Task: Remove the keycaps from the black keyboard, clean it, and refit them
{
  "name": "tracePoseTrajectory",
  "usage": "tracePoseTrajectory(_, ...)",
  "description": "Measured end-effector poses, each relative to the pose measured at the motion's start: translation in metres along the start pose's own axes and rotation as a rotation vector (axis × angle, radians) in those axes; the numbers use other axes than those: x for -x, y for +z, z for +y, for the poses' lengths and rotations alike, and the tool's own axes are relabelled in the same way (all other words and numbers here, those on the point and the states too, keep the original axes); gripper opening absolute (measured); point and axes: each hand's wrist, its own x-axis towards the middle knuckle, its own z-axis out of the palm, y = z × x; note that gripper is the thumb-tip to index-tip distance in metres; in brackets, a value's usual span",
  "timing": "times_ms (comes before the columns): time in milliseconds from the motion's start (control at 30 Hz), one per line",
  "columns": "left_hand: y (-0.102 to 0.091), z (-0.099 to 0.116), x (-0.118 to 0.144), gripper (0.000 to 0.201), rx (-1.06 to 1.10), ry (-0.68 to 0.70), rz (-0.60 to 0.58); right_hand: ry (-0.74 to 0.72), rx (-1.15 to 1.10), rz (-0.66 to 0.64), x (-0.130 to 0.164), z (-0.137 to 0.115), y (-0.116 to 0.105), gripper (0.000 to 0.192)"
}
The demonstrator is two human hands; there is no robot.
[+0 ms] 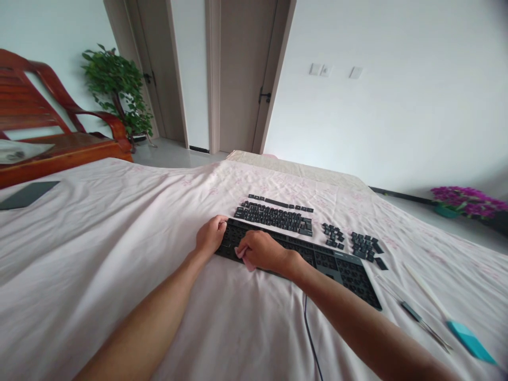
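Observation:
A black keyboard (325, 260) with its keycaps off lies at a slant on the pale bedsheet. My left hand (211, 235) grips its left end, thumb near the top edge. My right hand (264, 250) is closed on a small pink cloth (248, 262) and presses it to the left part of the keyboard. Beyond the keyboard, loose black keycaps (273, 218) lie in rows. More keycaps (364, 246) sit in groups to the right. Part of the keyboard is hidden under my right hand and forearm.
A cable (311, 333) runs from the keyboard toward me. At the right lie a thin metal tool with a dark grip (411, 311) and a white-handled brush with a teal end (470, 341). A dark flat object (29, 194) rests at far left, near a wooden armchair (59, 143).

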Motion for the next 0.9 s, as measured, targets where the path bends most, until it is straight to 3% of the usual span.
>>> tracePoseTrajectory(200, 0.002, -0.002, -0.001, 0.03, 0.021, -0.001, -0.003, 0.126, 0.045, -0.234, 0.052, 0.02, -0.042, 0.026)
tracePoseTrajectory(300, 0.003, -0.003, -0.002, 0.03, 0.032, -0.013, -0.005, 0.213, 0.072, -0.187, 0.054, 0.019, -0.058, 0.027)
tracePoseTrajectory(400, 0.001, -0.004, -0.003, 0.031, 0.05, -0.01, -0.011, 0.137, -0.005, -0.004, 0.033, 0.008, -0.05, 0.028)
tracePoseTrajectory(500, -0.002, -0.005, -0.004, 0.032, 0.076, 0.007, -0.03, -0.014, -0.092, 0.057, 0.004, -0.011, -0.024, 0.028)
tracePoseTrajectory(633, -0.003, -0.007, -0.005, 0.031, 0.121, 0.026, -0.057, -0.068, -0.025, 0.072, -0.017, -0.027, 0.005, 0.033)
tracePoseTrajectory(767, -0.003, -0.008, -0.006, 0.029, 0.173, 0.026, -0.053, 0.033, -0.013, -0.01, -0.007, -0.009, -0.002, 0.023)
tracePoseTrajectory(900, -0.008, 0.0, -0.001, 0.032, 0.24, 0.029, 0.036, 0.17, -0.418, 0.079, 0.007, 0.022, -0.018, 0.023)
